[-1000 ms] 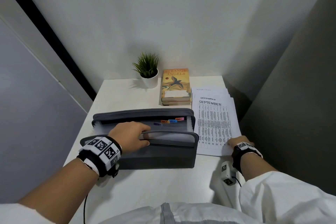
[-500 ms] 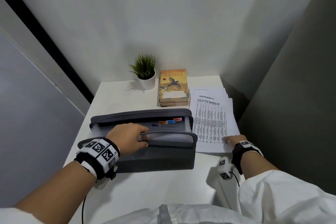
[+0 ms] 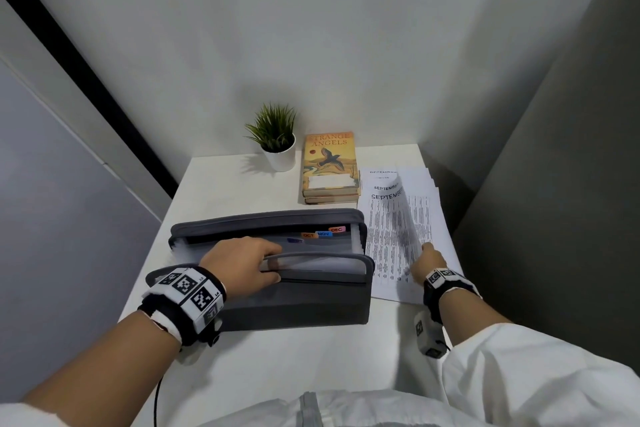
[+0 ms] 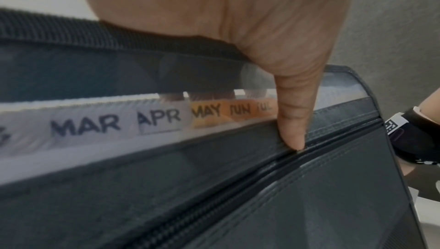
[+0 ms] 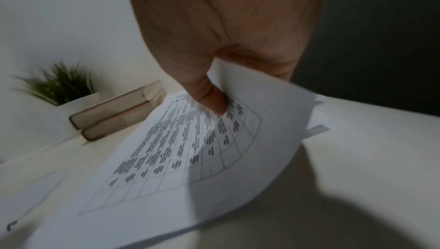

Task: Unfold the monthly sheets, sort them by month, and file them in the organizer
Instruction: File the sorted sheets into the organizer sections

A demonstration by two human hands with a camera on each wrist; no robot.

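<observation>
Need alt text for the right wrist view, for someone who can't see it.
The right hand pinches the near corner of a printed September sheet, curling it up off the paper stack on the white table. Behind, blurred, stand two stacked books and a potted plant.

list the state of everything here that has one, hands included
organizer: open, standing upright on the table
left hand: grips the organizer's front edge, fingers inside
September sheet: unfolded, right side lifted and curled
right hand: pinches the sheet's lifted edge
paper stack: lies flat beneath the sheet, fanned
books: closed, two stacked flat
plant: upright in its pot
</observation>
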